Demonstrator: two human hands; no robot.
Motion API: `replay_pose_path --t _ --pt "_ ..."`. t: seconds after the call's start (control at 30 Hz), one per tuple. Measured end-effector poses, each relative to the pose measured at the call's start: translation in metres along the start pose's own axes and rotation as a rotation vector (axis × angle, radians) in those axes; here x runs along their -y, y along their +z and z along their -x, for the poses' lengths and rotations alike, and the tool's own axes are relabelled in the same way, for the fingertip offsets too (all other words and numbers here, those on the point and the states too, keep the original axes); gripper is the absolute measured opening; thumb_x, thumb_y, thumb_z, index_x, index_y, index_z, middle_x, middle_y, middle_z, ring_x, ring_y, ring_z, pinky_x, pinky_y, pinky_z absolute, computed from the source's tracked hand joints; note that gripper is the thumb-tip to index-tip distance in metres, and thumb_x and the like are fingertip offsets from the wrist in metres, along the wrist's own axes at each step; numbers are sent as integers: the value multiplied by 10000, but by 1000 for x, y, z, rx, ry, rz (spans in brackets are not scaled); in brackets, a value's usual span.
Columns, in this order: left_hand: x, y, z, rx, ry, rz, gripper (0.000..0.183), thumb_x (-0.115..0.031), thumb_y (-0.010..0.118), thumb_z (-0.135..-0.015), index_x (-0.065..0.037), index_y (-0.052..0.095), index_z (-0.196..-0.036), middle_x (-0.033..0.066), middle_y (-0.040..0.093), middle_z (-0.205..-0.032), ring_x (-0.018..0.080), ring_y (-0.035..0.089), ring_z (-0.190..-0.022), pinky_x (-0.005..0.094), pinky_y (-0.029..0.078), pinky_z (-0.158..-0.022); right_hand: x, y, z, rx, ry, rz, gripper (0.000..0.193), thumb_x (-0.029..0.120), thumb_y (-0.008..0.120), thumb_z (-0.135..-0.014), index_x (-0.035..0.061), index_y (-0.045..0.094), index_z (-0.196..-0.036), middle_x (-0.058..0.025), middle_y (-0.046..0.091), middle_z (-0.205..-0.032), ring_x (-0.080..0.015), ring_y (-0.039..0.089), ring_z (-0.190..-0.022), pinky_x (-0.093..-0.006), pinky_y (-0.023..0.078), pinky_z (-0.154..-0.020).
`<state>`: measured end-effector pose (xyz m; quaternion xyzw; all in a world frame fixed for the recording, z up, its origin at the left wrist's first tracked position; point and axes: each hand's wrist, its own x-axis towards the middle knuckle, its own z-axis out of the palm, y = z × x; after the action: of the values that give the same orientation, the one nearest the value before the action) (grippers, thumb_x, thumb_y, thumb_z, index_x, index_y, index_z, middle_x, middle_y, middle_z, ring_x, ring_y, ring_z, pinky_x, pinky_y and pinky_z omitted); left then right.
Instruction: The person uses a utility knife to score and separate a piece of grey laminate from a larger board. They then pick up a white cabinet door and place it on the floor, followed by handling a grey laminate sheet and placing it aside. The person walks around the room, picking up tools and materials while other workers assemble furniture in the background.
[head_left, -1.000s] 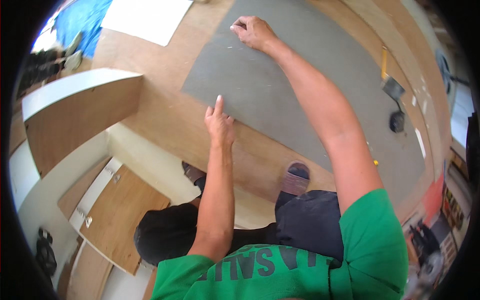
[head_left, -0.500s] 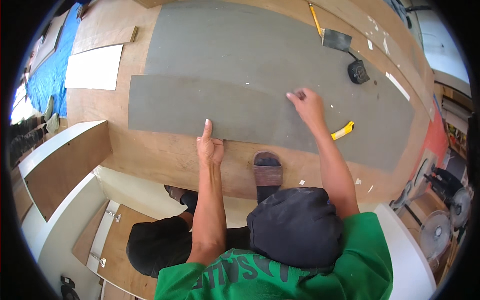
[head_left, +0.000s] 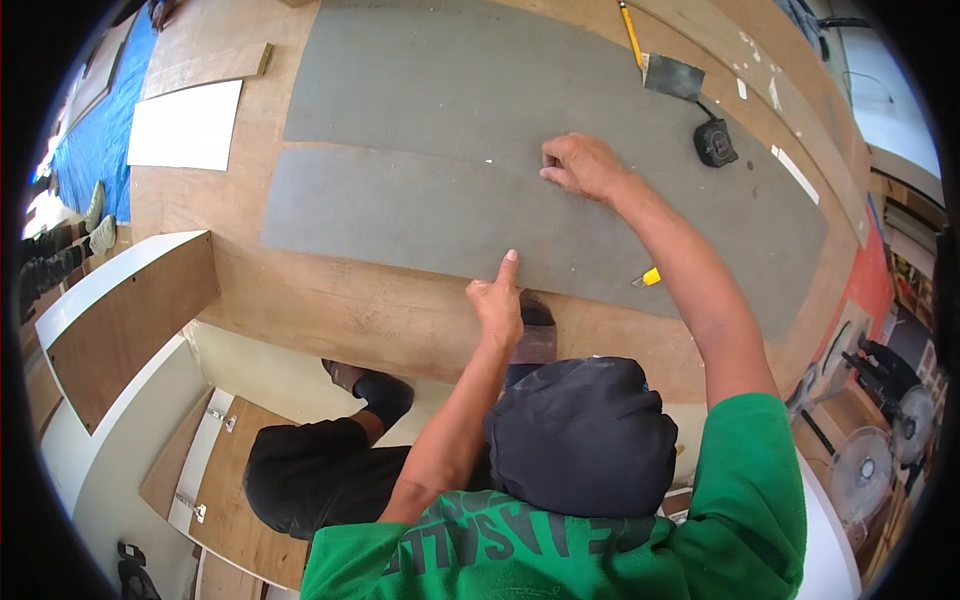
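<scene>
grey strip (head_left: 365, 205) lies at the worktop's (head_left: 270, 305) near side; the left hand (head_left: 497, 308) lays one digit on its edge, the right hand (head_left: 588, 168) curls, both grips unclear. a lopsided pull could, i judge, crease it.

Plywood (head_left: 320, 310): light brown. Large sheet (head_left: 400, 90) on the plywood: plain grey with small white flecks. Narrow strip (head_left: 370, 205) along the sheet's near edge: plain grey, slightly paler at its left end. Cutter (head_left: 652, 276) by the sheet's near edge: yellow. Tape measure (head_left: 714, 143) toward the plywood's far right edge: black. Adjacent flat piece (head_left: 674, 78): dark grey. Slender stick (head_left: 631, 35) at the far edge: orange-yellow. Rectangular panel (head_left: 185, 125) at the plywood's left edge: plain white. Shirt (head_left: 750, 480): green, dark lettering. Trousers (head_left: 300, 480): black. Tarp (head_left: 95, 165): blue.
</scene>
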<state>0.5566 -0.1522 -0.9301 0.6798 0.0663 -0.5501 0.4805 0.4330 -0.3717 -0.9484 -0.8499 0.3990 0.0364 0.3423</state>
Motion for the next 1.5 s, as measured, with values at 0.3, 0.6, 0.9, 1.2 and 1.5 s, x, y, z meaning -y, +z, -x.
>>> replay_pose_path --t 0.3,0.6,0.9,1.2,1.5 --pt "5 -13 -17 75 -187 264 321 -134 697 -896 87 534 -1061 153 618 -1026 245 636 -875 414 540 -844 20 47 53 -365 399 -304 165 184 715 -809 39 639 -792 -131 670 -738 -319 644 -693 -424 493 -640" --pt "8 -13 -25 68 -138 79 388 -120 700 -891 125 511 -1126 181 617 -1085 267 649 -951 426 559 -836 62 106 123 -382 837 -502 279 294 767 -752 30 680 -767 -104 688 -699 -230 661 -632 -365 513 -621" --pt "22 -15 -18 10 12 46 181 -92 728 -858 39 621 -920 88 623 -888 176 603 -732 369 572 -663 68 105 122 -302 799 -436 288 325 777 -739 50 690 -737 -88 685 -673 -248 654 -615 -384 500 -605" --pt "31 -12 -10 62 221 -84 179 -78 706 -869 41 658 -994 45 654 -919 126 572 -750 272 487 -607 79 110 118 -361 792 -344 288 319 758 -766 44 683 -731 -104 652 -606 -243 636 -558 -378 487 -559" --pt "-8 -21 -15 178 -39 226 289 -145 713 -880 42 627 -1083 62 651 -976 150 601 -790 270 493 -621 75 107 125 -308 751 -350 270 306 785 -729 61 671 -723 -112 670 -659 -302 654 -644 -425 485 -628"
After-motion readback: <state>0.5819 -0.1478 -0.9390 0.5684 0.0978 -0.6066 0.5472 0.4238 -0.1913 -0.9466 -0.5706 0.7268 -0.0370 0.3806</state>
